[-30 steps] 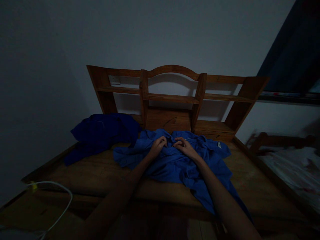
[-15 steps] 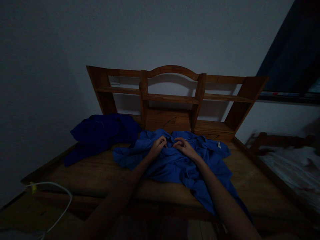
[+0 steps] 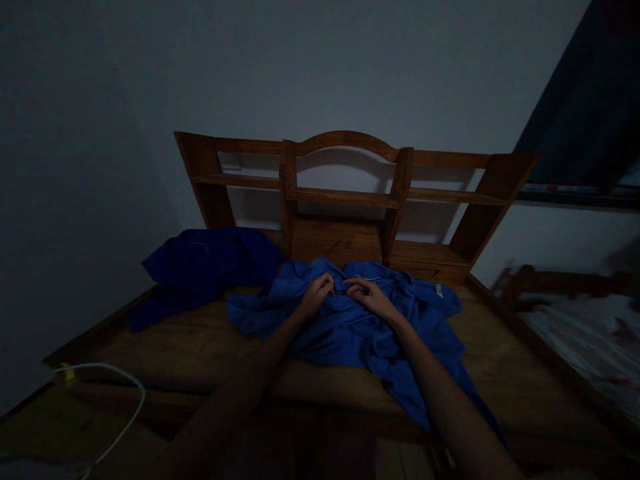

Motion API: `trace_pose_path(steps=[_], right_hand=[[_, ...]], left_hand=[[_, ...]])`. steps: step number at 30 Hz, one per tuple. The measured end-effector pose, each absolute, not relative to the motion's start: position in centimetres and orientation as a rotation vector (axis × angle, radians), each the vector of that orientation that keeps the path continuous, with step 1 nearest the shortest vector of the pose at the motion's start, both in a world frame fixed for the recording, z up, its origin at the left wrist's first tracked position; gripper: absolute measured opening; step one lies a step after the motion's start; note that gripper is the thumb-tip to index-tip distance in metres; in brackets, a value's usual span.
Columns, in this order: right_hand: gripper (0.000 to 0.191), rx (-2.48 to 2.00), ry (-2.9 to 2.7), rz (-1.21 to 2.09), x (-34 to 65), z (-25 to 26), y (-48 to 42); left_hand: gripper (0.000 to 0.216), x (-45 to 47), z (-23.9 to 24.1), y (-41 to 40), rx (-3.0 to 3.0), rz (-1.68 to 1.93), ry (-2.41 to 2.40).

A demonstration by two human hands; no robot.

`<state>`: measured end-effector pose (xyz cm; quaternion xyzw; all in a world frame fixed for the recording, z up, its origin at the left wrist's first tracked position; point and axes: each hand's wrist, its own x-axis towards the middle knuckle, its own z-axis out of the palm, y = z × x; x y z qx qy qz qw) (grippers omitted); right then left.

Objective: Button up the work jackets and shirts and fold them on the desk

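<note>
A dim room contains a wooden bench point(image 3: 200, 353) against a pale wall. The left hand point(image 3: 319, 295) is curled, fingertips closed on cloth; the right hand point(image 3: 370, 298) is half-curled, fingertips at the cloth, grip not discernible. The blue garment point(image 3: 335, 333) lies directly beneath and between both hands; neither is nearer. Its long axis runs crosswise, left to right; one tail points toward the wearer, beneath the right forearm. Collar direction is indeterminate.
</note>
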<state>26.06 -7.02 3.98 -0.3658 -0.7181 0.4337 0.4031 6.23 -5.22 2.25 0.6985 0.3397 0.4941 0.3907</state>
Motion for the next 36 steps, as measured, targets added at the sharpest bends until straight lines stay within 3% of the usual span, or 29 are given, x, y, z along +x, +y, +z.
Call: trace_pose_path(steps=[20,26,28,32,36], right_hand=[[0.034,-0.941,-1.939,0.987,26.0,3.3,-6.6],[0.037,-0.987,-1.888,0.568,26.6,6.1,-8.4],[0.052,-1.025,-2.034,0.426,28.0,7.7,-9.6],[0.113,-1.459,-2.373,0.315,30.7,8.8,-11.5],[0.131,-1.973,-2.457,0.393,30.6,7.7,-11.1]], left_hand=[[0.03,6.8,1.1,-4.7,1.721,1.313,0.946],[0.024,4.4,3.9,-6.0,1.612,1.565,1.107],[0.025,1.6,6.1,-6.6,1.591,1.649,1.179],[0.03,-6.5,10.7,-7.6,1.491,1.898,1.461],[0.024,-13.1,13.1,-9.6,1.356,1.864,1.723]])
